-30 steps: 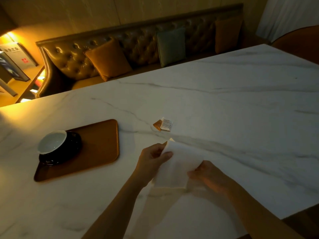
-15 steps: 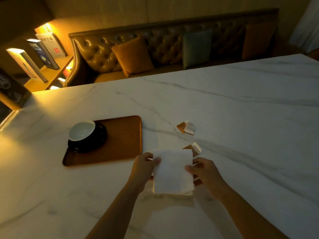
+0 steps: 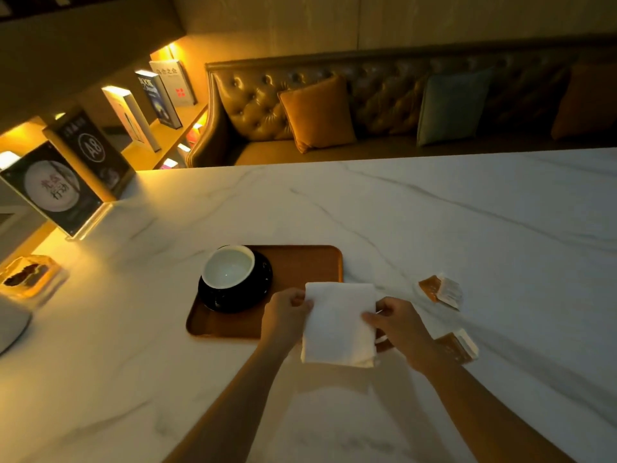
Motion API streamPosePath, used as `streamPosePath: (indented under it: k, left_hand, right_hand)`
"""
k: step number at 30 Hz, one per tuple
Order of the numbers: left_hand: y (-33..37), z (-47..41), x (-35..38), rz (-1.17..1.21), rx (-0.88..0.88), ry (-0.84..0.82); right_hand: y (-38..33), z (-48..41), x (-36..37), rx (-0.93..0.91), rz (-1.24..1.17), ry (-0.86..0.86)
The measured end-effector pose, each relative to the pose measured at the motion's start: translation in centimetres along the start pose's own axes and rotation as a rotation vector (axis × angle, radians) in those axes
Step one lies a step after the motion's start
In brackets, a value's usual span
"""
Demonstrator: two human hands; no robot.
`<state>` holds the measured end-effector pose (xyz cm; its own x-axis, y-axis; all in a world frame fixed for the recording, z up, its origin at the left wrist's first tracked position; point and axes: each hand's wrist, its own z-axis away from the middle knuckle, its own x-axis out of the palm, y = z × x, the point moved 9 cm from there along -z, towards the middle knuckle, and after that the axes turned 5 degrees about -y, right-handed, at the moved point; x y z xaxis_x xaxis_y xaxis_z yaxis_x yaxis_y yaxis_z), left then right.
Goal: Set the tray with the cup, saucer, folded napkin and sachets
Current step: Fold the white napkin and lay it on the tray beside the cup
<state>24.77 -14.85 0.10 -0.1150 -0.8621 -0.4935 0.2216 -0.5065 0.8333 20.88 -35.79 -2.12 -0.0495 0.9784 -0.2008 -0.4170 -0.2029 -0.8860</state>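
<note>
Nearest the camera, both hands grip the folded napkin [image 3: 337,324] by its side edges: the left hand [image 3: 285,315] pinches the left edge, the right hand [image 3: 399,324] the right edge. The hands are set apart by the napkin's width, each clamped on the cloth. The napkin sits over the near right corner of the brown tray [image 3: 300,262], partly past its rim; whether it is touching the tray or held just above cannot be told.

The main risk is the fold. If one hand lets go first, the loose layers could spring open or the napkin could skew and hang over the rim onto the marble worktop [image 3: 467,228].

Just beside the right wrist lies a sachet [image 3: 457,345], partly hidden by it; a backward sweep of the forearm could knock it off toward the worktop's near edge. A second sachet [image 3: 442,290] lies farther right, apart from the tray. Both are still off the tray.

Farther in, the white cup [image 3: 228,266] stands on the black saucer [image 3: 235,289] at the tray's left end. Sliding the napkin leftward could nudge the saucer and rattle or tip the cup.
</note>
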Motion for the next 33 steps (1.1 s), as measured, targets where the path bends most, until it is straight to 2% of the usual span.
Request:
streamPosePath:
  k: [6,14,20,24,27,31,33]
  left_hand:
    - [0.6,-5.6,-1.7,-0.193,0.037,0.089]
    - [1.3,-11.6,-1.2,-0.441,0.115,0.099]
    - [1.9,-13.5,-0.3,-0.641,0.2,0.111]
    - [1.1,-13.8,0.0,-0.705,0.172,0.11]
    - [1.0,-12.9,0.8,-0.769,0.238,0.132]
    - [1.5,-10.9,2.7,-0.864,0.421,0.119]
    - [0.8,-10.3,3.8,-0.872,0.441,0.041]
  right_hand:
    - [-3.1,-5.7,1.7,-0.023,0.193,0.05]
    - [-4.7,-12.7,3.3,-0.04,0.435,0.121]
    - [-4.8,-14.9,3.0,-0.086,0.614,0.224]
    - [-4.7,-15.0,3.4,-0.091,0.747,0.241]
    - [-5.4,-14.1,3.5,-0.176,0.902,0.314]
    - [-6.4,-12.3,5.4,-0.457,1.044,0.325]
    - [-5.8,-12.1,6.1,-0.44,1.099,0.274]
